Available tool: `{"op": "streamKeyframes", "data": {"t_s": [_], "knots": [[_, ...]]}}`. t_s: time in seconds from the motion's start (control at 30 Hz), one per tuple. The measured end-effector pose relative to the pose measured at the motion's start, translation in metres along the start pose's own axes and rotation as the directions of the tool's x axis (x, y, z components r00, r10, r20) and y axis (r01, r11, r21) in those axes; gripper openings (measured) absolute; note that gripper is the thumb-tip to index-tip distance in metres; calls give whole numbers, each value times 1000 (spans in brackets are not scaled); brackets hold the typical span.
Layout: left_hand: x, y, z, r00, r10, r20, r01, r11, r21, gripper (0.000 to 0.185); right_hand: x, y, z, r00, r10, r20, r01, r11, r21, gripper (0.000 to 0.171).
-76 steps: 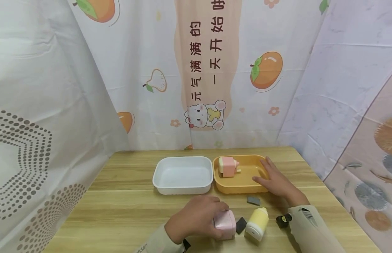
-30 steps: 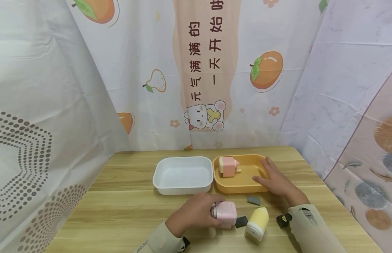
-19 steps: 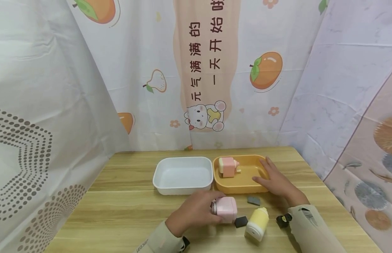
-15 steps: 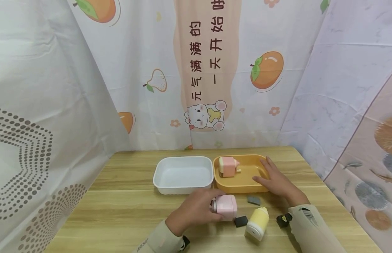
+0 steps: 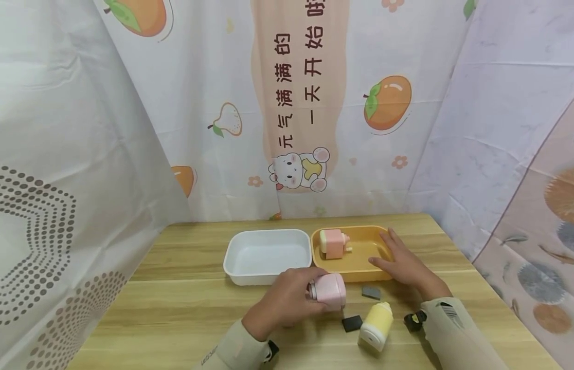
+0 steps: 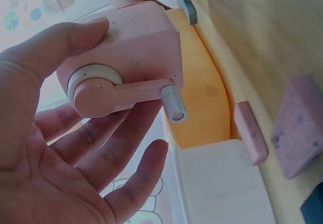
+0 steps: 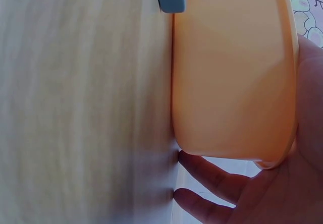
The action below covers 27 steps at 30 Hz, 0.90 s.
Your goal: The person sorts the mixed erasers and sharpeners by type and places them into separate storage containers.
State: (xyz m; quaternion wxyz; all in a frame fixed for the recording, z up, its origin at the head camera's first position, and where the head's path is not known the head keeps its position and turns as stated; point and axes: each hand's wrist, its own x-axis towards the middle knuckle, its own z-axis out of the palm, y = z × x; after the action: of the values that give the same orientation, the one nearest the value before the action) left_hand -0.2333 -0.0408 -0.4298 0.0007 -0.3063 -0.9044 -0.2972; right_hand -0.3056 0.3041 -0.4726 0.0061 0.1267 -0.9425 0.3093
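Note:
My left hand (image 5: 287,298) holds a pink hand-crank pencil sharpener (image 5: 330,292) above the table, just in front of the orange tray (image 5: 347,277). In the left wrist view, the thumb lies on top of the sharpener body (image 6: 136,47) and fingers support it from below; its crank (image 6: 139,89) with a silver knob points out. My right hand (image 5: 402,262) grips the orange tray's right end, thumb at the near rim and fingers around the outside. Inside that tray, at the left, sits a pink-and-cream sharpener (image 5: 334,244) with a small crank.
A white tray (image 5: 268,279) stands left of the orange one. On the table lie a grey block (image 5: 371,292), a black block (image 5: 352,323) and a yellow-and-white sharpener-like object (image 5: 377,325). The left wrist view also shows a pink bar (image 6: 250,133) and a speckled pink block (image 6: 300,128).
My left hand has lifted the pink pencil sharpener and carried it away from me, closer to the orange tray. The right hand stays at the tray's right end.

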Motion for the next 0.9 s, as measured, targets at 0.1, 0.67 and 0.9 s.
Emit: {"op": "streamKeyframes", "data": {"t_s": [0.1,0.67,0.9], "knots": [[4,1,-4,1000,2,-24,-2,1000,9,53,1,1,1,1000,0,-1,0,1000,-3,100],[21,6,-14,989,39,-145,-27,996,88,53,2,1,1,1000,-5,-12,5,1000,-5,100],[27,9,-18,990,-9,-144,19,998,66,56,1,2,2,1000,-2,-14,2,1000,-11,100]]}}
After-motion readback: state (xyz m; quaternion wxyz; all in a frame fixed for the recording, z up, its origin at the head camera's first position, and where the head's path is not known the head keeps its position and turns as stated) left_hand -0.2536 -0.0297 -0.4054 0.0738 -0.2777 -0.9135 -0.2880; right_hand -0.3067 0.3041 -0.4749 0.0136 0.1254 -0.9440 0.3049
